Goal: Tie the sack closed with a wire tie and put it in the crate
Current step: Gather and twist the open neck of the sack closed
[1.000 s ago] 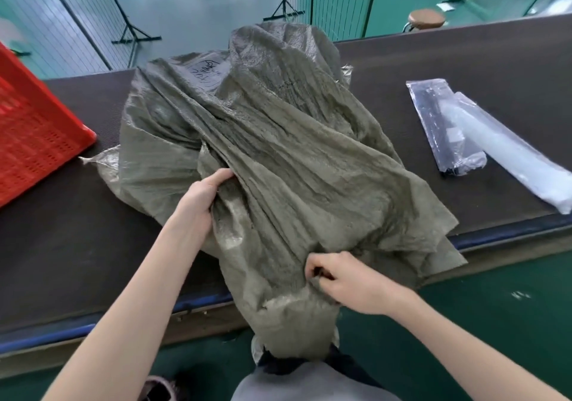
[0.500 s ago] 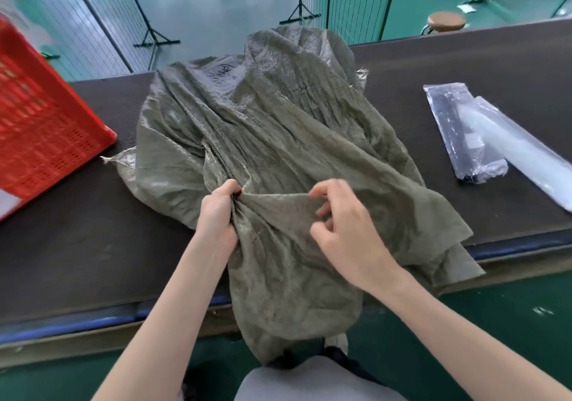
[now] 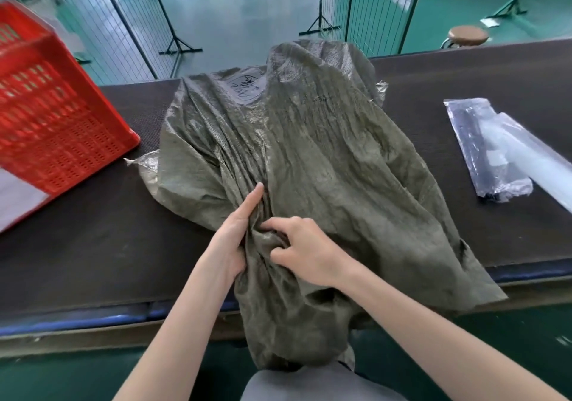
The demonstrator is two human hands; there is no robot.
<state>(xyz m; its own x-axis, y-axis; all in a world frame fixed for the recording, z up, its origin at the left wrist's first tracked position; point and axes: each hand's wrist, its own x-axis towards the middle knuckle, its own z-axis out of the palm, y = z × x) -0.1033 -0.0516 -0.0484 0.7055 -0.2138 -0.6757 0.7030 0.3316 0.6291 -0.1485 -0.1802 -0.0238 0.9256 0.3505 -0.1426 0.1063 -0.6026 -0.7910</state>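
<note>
A crumpled grey-green woven sack point(image 3: 325, 159) lies across the dark table, and its near end hangs over the front edge toward my lap. My left hand point(image 3: 236, 230) grips a gathered bunch of the sack's fabric near the front edge, index finger stretched along the folds. My right hand point(image 3: 305, 249) presses into the same bunch from the right, fingers curled into the cloth. The two hands almost touch. A red perforated plastic crate point(image 3: 52, 121) stands at the table's left end. I see no loose wire tie in either hand.
Two clear plastic packets point(image 3: 492, 156) lie on the right of the table point(image 3: 93, 245), one with dark contents, one whitish. Behind the table are wire fence panels on black stands, a green floor and a round stool point(image 3: 467, 36).
My right hand has moved up from the hanging end of the sack to the bunch that my left hand holds and now presses into it. The view has shifted, showing more crate.
</note>
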